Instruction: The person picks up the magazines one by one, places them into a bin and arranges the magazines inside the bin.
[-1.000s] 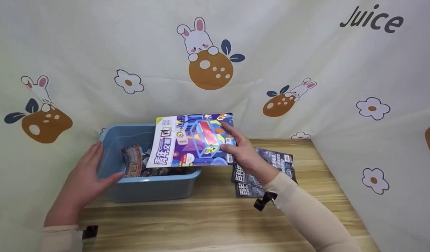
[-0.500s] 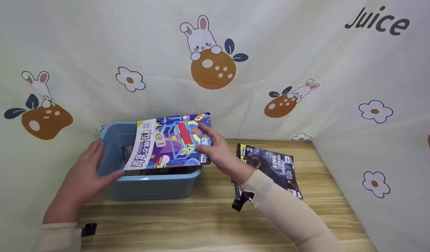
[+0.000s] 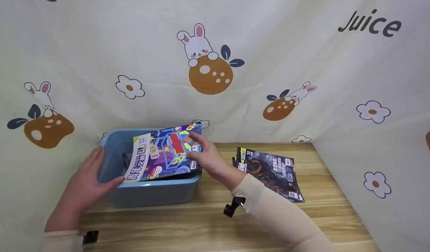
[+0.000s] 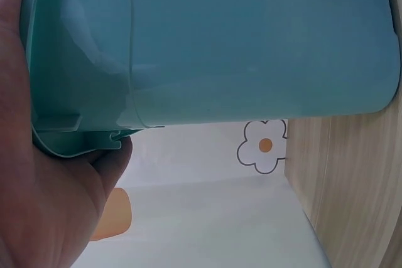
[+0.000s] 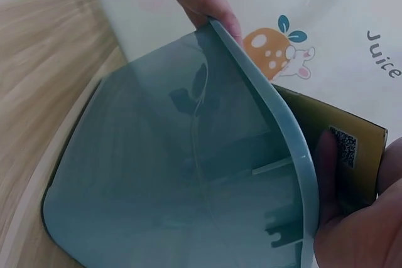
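Observation:
A light blue plastic bin (image 3: 152, 192) stands on the wooden table (image 3: 208, 224) at the left. My right hand (image 3: 206, 157) pinches the right edge of a colourful purple magazine (image 3: 162, 154), which tilts down into the bin over other magazines. My left hand (image 3: 87, 178) holds the bin's left rim, thumb on the front corner; the left wrist view shows the bin wall (image 4: 251, 42) against my palm (image 4: 44, 180). In the right wrist view my thumb (image 5: 339, 218) presses the magazine (image 5: 352, 149) beside the bin's rim (image 5: 276, 117).
A small stack of dark magazines (image 3: 271, 171) lies on the table right of the bin. A cream cloth (image 3: 306, 70) printed with rabbits, flowers and "Juice" hangs behind and along both sides. Bare wood lies in front of the bin.
My right hand has carried the purple magazine leftward and lower, from above the bin's right edge down into the bin. My left hand stayed on the bin's rim.

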A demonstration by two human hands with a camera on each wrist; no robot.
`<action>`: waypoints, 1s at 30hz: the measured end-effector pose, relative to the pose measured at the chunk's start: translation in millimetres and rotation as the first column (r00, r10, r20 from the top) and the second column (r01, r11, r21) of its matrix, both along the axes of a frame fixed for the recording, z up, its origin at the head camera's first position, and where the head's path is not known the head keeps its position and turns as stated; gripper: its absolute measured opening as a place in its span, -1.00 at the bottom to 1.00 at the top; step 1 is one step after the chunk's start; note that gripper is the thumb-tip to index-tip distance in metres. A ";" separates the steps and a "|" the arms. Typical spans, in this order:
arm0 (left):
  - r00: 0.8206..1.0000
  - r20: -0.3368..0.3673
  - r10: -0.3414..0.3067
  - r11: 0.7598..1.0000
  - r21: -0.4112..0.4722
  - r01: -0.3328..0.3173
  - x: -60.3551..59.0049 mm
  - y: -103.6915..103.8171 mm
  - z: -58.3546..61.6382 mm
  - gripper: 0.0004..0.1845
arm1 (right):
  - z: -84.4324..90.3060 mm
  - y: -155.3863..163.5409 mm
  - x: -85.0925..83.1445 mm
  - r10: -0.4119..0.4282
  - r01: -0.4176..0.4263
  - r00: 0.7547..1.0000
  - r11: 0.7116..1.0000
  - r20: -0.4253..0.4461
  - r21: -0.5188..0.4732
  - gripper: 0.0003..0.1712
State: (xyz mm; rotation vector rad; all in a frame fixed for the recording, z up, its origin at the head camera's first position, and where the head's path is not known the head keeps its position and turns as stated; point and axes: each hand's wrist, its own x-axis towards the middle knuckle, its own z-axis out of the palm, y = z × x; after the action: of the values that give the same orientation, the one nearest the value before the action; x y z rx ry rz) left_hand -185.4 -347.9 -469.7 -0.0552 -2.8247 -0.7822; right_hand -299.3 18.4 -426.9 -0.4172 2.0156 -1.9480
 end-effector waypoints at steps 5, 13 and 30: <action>1.000 0.003 0.010 1.000 -0.008 -0.010 1.3 -2.4 -1.5 0.34 | 3.7 -10.8 3.2 0.005 -0.004 1.000 0.999 -0.013 0.051 -0.05; 1.000 0.002 0.012 1.000 -0.007 -0.012 0.0 -6.1 -0.5 0.35 | 6.4 -25.8 5.3 0.030 -0.024 0.998 0.992 -0.049 0.120 -0.07; 1.000 0.007 0.007 1.000 -0.003 -0.007 -3.2 -0.4 -3.0 0.35 | 2.9 -45.3 11.7 0.029 -0.029 1.000 0.985 0.005 0.168 -0.04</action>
State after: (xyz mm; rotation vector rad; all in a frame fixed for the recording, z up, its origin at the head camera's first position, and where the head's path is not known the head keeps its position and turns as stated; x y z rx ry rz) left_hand -188.6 -348.3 -472.7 -0.0436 -2.8314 -0.7786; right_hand -287.5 -26.9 -424.0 -0.4002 2.1395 -1.7431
